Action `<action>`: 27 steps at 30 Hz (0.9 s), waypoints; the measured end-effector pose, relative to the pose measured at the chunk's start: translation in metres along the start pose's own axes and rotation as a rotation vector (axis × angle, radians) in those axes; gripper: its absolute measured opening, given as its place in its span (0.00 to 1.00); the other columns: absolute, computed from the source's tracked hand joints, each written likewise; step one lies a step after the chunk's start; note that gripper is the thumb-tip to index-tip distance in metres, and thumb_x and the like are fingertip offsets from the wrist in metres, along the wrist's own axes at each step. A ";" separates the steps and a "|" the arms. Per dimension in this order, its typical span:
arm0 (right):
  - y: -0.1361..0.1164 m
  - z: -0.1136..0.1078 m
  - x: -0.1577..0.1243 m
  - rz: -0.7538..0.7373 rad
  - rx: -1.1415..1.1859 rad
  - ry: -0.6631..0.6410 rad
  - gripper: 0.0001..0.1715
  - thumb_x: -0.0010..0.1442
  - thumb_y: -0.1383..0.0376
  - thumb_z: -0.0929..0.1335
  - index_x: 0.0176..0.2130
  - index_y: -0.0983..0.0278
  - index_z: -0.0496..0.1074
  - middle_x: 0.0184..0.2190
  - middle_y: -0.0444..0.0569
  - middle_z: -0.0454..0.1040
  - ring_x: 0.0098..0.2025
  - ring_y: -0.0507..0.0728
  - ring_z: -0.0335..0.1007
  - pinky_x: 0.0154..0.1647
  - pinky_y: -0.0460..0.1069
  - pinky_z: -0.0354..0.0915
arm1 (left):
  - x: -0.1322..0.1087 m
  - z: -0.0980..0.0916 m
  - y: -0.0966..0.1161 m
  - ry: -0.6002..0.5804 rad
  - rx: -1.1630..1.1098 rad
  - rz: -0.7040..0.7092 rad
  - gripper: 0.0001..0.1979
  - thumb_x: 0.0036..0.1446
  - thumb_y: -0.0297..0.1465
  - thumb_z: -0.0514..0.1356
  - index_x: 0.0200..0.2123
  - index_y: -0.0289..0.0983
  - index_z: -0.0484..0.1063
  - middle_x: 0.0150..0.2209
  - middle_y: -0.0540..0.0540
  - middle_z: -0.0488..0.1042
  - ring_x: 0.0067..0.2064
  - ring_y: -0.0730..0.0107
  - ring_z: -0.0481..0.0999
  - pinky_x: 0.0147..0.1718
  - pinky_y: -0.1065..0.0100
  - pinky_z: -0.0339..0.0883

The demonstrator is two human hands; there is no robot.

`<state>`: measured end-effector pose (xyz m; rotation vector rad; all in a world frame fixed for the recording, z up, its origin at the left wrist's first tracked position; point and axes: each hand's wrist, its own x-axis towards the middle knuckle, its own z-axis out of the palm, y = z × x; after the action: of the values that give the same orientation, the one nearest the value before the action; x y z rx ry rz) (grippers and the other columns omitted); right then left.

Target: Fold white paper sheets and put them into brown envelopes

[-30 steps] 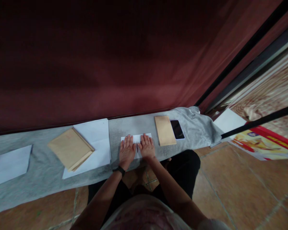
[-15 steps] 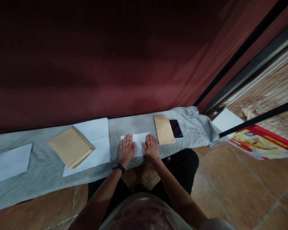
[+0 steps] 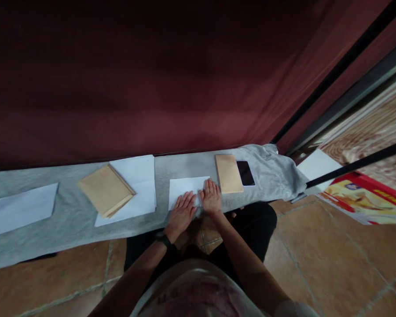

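Note:
A small white sheet of paper (image 3: 181, 186) lies flat on the grey cloth in front of me. My left hand (image 3: 182, 211) rests on its near edge, palm down with the fingers stretched out. Flat on the sheet's right end is my right hand (image 3: 211, 197), its fingers extended as well. Just beyond that hand lies a brown envelope (image 3: 229, 174), with a dark-screened phone (image 3: 246, 173) touching its right side. Whether the white paper is folded, I cannot tell.
Left of my hands, a stack of brown envelopes (image 3: 104, 189) overlaps larger white sheets (image 3: 141, 176). Another white paper (image 3: 23, 209) lies farther left on the grey cloth (image 3: 72, 233). A dark red surface (image 3: 171, 101) rises behind. At right are black bars (image 3: 359, 167) and a red-yellow printed box (image 3: 366, 198).
My left hand has slid from the sheet's left end toward its near middle, closer to my right hand. The right hand stays at the right end. The view has shifted slightly.

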<state>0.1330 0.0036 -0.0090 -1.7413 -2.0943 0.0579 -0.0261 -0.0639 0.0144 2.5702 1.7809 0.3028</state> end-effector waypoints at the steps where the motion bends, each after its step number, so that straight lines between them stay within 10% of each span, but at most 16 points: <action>1: 0.000 0.000 0.001 0.000 0.002 0.000 0.35 0.74 0.55 0.57 0.70 0.75 0.55 0.69 0.66 0.58 0.71 0.66 0.52 0.69 0.63 0.51 | -0.002 -0.001 0.001 -0.003 0.003 0.000 0.26 0.71 0.37 0.45 0.68 0.38 0.59 0.70 0.43 0.59 0.73 0.59 0.52 0.71 0.49 0.46; 27: 0.018 -0.014 -0.081 -0.192 0.018 0.048 0.34 0.76 0.55 0.54 0.71 0.72 0.54 0.69 0.61 0.58 0.71 0.65 0.50 0.70 0.63 0.47 | -0.017 -0.001 -0.004 0.002 0.002 0.059 0.29 0.69 0.42 0.51 0.70 0.45 0.56 0.73 0.41 0.52 0.73 0.55 0.50 0.70 0.48 0.43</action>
<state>0.1654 -0.0729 -0.0249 -1.5088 -2.2074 -0.0201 -0.0354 -0.0788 0.0124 2.6285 1.7093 0.3041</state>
